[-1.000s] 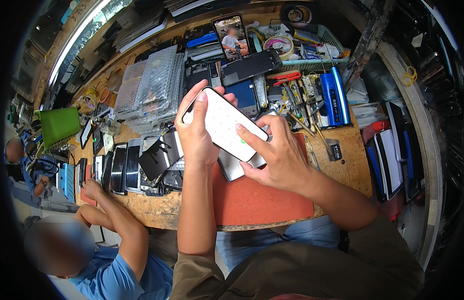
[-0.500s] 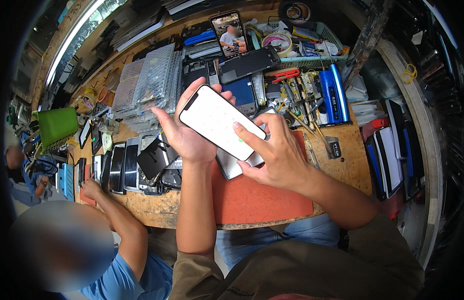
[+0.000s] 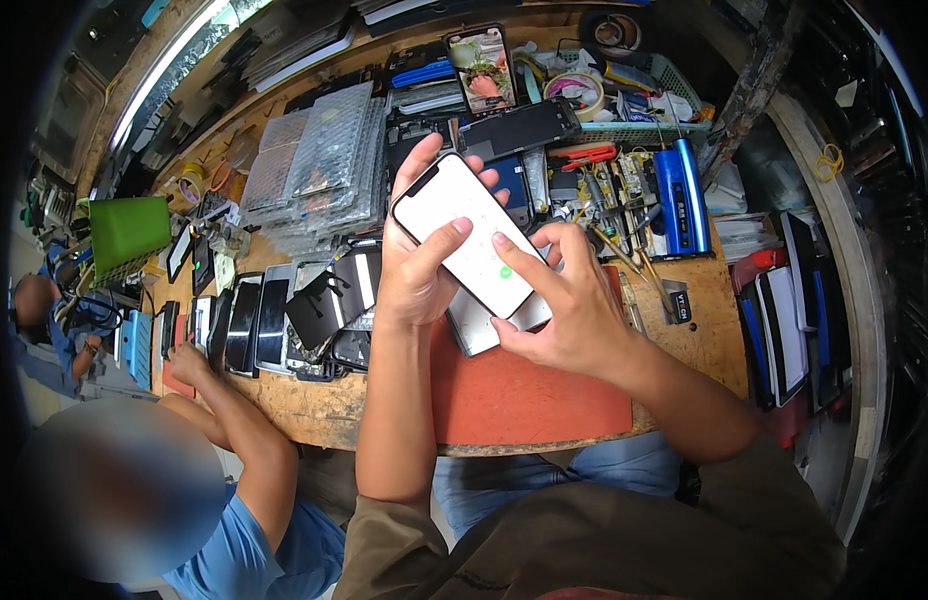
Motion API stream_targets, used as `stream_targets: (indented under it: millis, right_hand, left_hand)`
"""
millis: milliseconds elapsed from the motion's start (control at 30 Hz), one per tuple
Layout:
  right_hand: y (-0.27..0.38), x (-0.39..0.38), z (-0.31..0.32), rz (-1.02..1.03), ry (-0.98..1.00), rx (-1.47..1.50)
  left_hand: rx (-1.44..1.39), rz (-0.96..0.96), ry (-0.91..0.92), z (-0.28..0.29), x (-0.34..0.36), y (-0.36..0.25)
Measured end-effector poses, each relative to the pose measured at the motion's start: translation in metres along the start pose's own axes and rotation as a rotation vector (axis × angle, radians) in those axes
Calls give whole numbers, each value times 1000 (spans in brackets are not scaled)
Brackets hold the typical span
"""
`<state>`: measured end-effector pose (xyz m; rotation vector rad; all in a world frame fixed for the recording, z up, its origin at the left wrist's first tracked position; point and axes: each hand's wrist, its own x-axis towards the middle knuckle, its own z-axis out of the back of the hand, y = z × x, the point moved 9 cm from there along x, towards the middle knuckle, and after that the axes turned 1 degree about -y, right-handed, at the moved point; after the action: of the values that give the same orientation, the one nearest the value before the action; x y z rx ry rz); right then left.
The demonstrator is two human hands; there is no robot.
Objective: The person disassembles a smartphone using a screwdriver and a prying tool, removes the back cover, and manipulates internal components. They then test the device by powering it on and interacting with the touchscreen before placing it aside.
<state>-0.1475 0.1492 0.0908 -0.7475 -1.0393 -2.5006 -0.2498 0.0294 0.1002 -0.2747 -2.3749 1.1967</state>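
Note:
A phone with a white lit screen and a green round button (image 3: 462, 250) is between my two hands, held at a slant. My left hand (image 3: 416, 275) wraps it from the left and behind, fingertips showing past its far edge and thumb lying on the glass. My right hand (image 3: 579, 305) grips the lower right end, with one finger on the screen. Underneath, a silver device (image 3: 464, 332) rests partly hidden on a red mat (image 3: 529, 405).
A co-worker's arm (image 3: 259, 440) reaches in at left; another person (image 3: 59, 330) sits farther off. Around are bubble-wrap stacks (image 3: 314, 150), phone parts (image 3: 269, 320), a propped phone (image 3: 481, 70), a basket of tape (image 3: 624, 95), tools (image 3: 619, 220) and a blue cylindrical device (image 3: 684, 195).
The held phone is turned more upright and sits slightly to the right. My left thumb has come from beside the phone onto its screen. The propped phone shows a different picture.

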Motion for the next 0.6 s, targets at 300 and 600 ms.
stream_targets:
  millis: [300,600]
  right_hand:
    - [-10,0,-3,-21,0,33]
    - [-9,0,-6,-45,36,46]
  left_hand:
    - [-249,22,15,8,6,13]
    - [-20,15,-149,12,4,11]
